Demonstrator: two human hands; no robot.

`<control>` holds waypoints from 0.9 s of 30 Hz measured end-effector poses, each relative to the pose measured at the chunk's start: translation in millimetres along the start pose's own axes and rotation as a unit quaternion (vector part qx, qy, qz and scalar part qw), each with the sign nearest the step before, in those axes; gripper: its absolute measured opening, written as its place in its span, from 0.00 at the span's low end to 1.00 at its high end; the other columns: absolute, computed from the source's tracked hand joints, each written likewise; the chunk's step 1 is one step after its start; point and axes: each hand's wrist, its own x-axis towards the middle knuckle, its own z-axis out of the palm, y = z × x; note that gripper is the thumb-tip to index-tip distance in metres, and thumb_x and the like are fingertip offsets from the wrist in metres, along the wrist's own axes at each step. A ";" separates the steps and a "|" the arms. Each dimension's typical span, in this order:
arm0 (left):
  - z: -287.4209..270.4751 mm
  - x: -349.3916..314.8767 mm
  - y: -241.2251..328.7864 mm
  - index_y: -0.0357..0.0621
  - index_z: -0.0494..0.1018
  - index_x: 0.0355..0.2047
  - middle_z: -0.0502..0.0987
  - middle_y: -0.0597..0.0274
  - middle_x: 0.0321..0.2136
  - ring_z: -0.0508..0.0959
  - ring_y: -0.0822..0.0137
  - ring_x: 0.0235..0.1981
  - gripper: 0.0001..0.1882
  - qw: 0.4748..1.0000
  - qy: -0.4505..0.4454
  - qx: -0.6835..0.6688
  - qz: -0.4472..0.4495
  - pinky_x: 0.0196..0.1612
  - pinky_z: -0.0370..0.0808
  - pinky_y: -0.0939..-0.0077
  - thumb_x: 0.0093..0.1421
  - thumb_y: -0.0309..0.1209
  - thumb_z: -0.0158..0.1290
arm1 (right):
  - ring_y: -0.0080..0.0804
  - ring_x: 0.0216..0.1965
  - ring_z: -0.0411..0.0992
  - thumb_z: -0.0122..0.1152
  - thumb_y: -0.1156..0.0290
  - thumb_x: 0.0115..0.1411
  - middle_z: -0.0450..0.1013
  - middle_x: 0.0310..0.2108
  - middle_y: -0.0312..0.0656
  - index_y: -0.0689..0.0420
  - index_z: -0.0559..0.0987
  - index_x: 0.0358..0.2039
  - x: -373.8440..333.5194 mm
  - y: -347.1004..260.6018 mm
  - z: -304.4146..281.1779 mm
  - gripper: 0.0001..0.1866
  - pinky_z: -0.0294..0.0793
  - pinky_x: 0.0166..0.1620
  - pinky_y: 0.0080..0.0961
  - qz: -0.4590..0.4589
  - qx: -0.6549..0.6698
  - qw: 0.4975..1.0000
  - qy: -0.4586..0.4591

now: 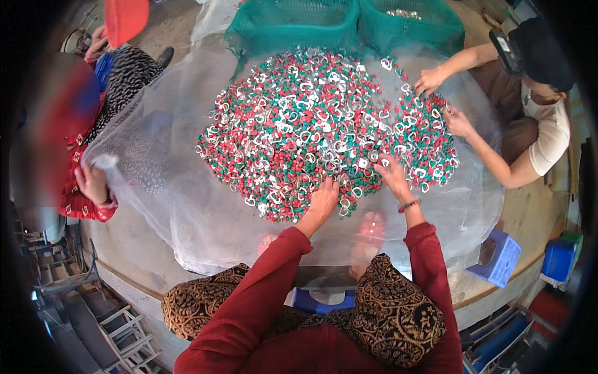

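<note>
A broad pile of small red, green and white pieces [293, 134] is spread over a translucent sheet [212, 234], its long axis lying roughly left to right; no common direction is shared by the white loops [343, 200], which are turned every way. Each piece is judged to be light and stiff, perhaps slick (the material cannot be told), so a loop would best be taken by its rim, between fingertip and thumb. At the pile's near edge, the left hand [323, 198] is set with fingers curled down among the pieces; the right hand [392, 174] is placed beside it, fingers bent at the pieces. Whether anything is gripped by either cannot be told. Farther out, a co-worker's hands [460, 123] are held at the right edge, and green baskets [293, 34] are seen beyond.
</note>
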 end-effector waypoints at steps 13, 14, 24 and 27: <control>-13.6 -17.7 -9.5 0.39 0.60 0.39 0.65 0.48 0.37 0.74 0.46 0.35 0.20 0.991 -0.064 -0.121 -0.004 0.34 0.73 0.56 0.50 0.29 0.57 | 0.41 0.30 0.71 0.55 0.67 0.58 0.69 0.26 0.43 0.60 0.74 0.31 31.6 26.7 10.5 0.09 0.71 0.29 0.35 -0.138 -0.106 0.985 0.021; -14.0 -17.0 -9.1 0.39 0.60 0.40 0.65 0.48 0.37 0.74 0.46 0.35 0.21 0.992 -0.084 -0.097 -0.001 0.34 0.74 0.57 0.49 0.28 0.57 | 0.37 0.30 0.72 0.55 0.67 0.59 0.70 0.26 0.41 0.59 0.74 0.31 26.4 26.2 4.4 0.08 0.72 0.28 0.33 -0.025 0.114 0.993 -0.034; -9.9 -13.5 -24.2 0.39 0.64 0.39 0.72 0.49 0.30 0.75 0.53 0.25 0.16 0.983 -0.094 -0.159 0.023 0.22 0.72 0.66 0.51 0.25 0.54 | 0.51 0.46 0.69 0.54 0.78 0.51 0.69 0.43 0.55 0.66 0.72 0.39 -10.0 31.1 -40.8 0.13 0.72 0.50 0.42 0.003 0.726 0.688 -0.009; -40.5 -12.0 -14.4 0.42 0.67 0.37 0.72 0.58 0.28 0.70 0.66 0.18 0.12 0.683 -0.174 -0.668 -0.237 0.16 0.66 0.80 0.53 0.27 0.55 | 0.51 0.48 0.68 0.55 0.71 0.55 0.70 0.43 0.55 0.65 0.72 0.38 -15.9 18.6 -52.2 0.13 0.73 0.49 0.40 -0.008 0.727 0.686 0.026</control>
